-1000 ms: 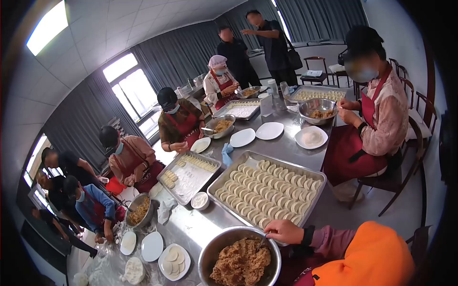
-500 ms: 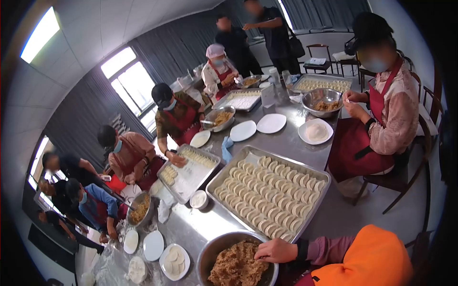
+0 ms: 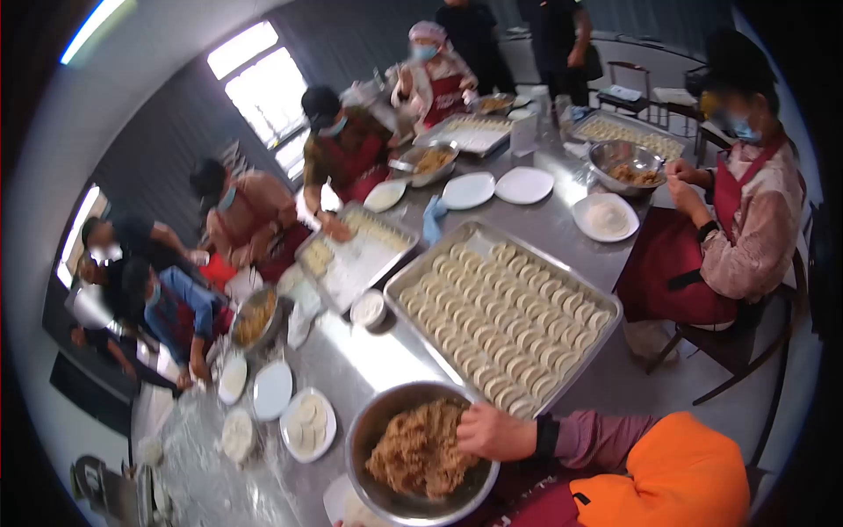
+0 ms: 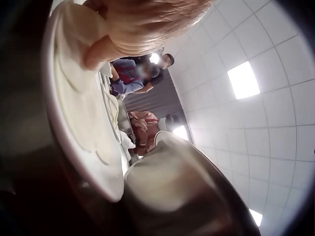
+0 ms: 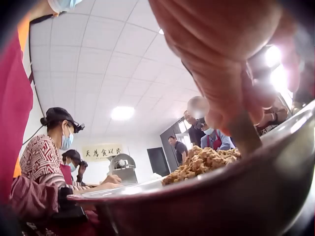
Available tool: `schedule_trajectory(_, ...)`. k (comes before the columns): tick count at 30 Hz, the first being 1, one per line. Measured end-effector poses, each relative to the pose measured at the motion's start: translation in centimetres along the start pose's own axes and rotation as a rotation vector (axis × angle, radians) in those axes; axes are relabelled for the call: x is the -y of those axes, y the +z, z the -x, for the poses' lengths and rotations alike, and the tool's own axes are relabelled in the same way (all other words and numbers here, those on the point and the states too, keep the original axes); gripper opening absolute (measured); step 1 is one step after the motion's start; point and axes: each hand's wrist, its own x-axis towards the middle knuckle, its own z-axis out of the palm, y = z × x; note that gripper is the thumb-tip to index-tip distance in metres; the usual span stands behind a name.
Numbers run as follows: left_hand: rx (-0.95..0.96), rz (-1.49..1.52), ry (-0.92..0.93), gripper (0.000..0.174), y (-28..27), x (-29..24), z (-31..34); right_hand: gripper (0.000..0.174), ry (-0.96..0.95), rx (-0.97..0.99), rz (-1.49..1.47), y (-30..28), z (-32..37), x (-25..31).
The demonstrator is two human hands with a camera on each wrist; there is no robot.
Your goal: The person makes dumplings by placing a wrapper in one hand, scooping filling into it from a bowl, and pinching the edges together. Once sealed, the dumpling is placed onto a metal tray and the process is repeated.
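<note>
My right hand is over the near rim of a steel bowl heaped with brown minced filling. In the right wrist view its fingers grip a flat metal utensil that slants down into the bowl; its lower end is hidden. My left hand is outside the head view. In the left wrist view it reaches over a white plate of round dumpling wrappers. A thumb rests against the top wrapper, and I cannot tell whether the fingers pinch it. The bowl's steel side stands beside the plate.
A large tray with rows of dumplings lies beyond the bowl. Left of it are a partly filled tray, a small bowl of flour and a plate of wrappers. Several people in aprons work around the steel table.
My right hand has gone from the bowl's rim area to farther over the filling. The head view has shifted, and a plate edge now shows left of the bowl. A person across has straightened up.
</note>
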Motion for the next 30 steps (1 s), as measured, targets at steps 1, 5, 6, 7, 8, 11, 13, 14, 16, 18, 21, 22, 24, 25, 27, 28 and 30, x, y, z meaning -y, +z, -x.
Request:
schedule_trajectory(1, 0.195, -0.078, -0.044, 0.057, -0.2, 0.3, -0.4, 0.007, -0.029, 0.001, 0.030, -0.7, -0.4, -0.1)
schedule_trajectory(5, -0.339, 0.280, 0.045, 0.009, -3.3, -8.2, 2.4, 0.003, 0.025, -0.131, -0.270, -5.0, -1.7, -1.2)
schedule_trajectory(6, -0.384, 0.465, -0.028, 0.007, -3.1, -6.8, 2.1, 0.006, 0.151, -0.170, -0.343, -5.7, -1.6, -1.1)
schedule_trajectory(7, -0.443, 0.656, -0.094, 0.005, -3.0, -5.8, 2.0, 0.009, 0.231, -0.163, -0.441, -6.5, -1.8, -0.9)
schedule_trajectory(8, -0.444, 0.951, -0.215, 0.007, -3.8, -7.5, 2.7, 0.010, 0.341, -0.198, -0.538, -6.0, -1.5, -0.4)
schedule_trajectory(11, -0.342, 1.666, -0.266, 0.016, -2.3, -7.0, 4.3, 0.011, 0.391, -0.212, -0.480, -3.0, -0.8, 0.7)
schedule_trajectory(13, -0.267, 1.989, -0.516, 0.026, -0.2, -5.6, 5.8, 0.010, 0.361, -0.162, -0.378, -1.3, 0.0, 1.6)
schedule_trajectory(14, -0.243, 2.026, -0.571, 0.027, 0.6, -5.8, 6.6, 0.011, 0.361, -0.121, -0.347, -0.8, 0.3, 2.0)
schedule_trajectory(16, -0.104, 2.085, -0.600, 0.028, 1.1, -7.5, 7.4, 0.009, 0.322, -0.074, -0.290, -1.0, 0.1, 2.5)
schedule_trajectory(18, -0.107, 2.032, -0.616, 0.029, 0.8, -8.1, 7.6, 0.010, 0.403, -0.107, -0.340, -1.9, -0.1, 2.1)
schedule_trajectory(21, -0.069, 1.979, -0.494, 0.032, -0.5, -8.9, 6.8, 0.011, 0.547, -0.196, -0.440, -3.9, -0.6, 1.6)
schedule_trajectory(22, -0.082, 1.941, -0.473, 0.033, -0.9, -9.2, 6.7, 0.011, 0.599, -0.231, -0.465, -4.2, -0.4, 1.4)
schedule_trajectory(24, -0.049, 1.957, -0.452, 0.036, -1.5, -9.5, 6.6, 0.011, 0.635, -0.285, -0.387, -4.4, 0.0, 1.0)
schedule_trajectory(25, 0.000, 2.009, -0.455, 0.038, -1.8, -9.6, 6.7, 0.010, 0.664, -0.255, -0.372, -4.7, 0.2, 1.2)
schedule_trajectory(27, 0.084, 2.068, -0.444, 0.040, -1.9, -10.3, 6.9, 0.009, 0.720, -0.183, -0.347, -5.3, 0.5, 2.0)
schedule_trajectory(28, 0.117, 2.067, -0.432, 0.041, -2.0, -10.5, 7.2, 0.008, 0.735, -0.198, -0.358, -5.3, 0.5, 2.7)
schedule_trajectory(30, 0.141, 2.042, -0.422, 0.042, -1.9, -10.5, 7.5, 0.008, 0.769, -0.214, -0.417, -5.3, 0.2, 3.7)
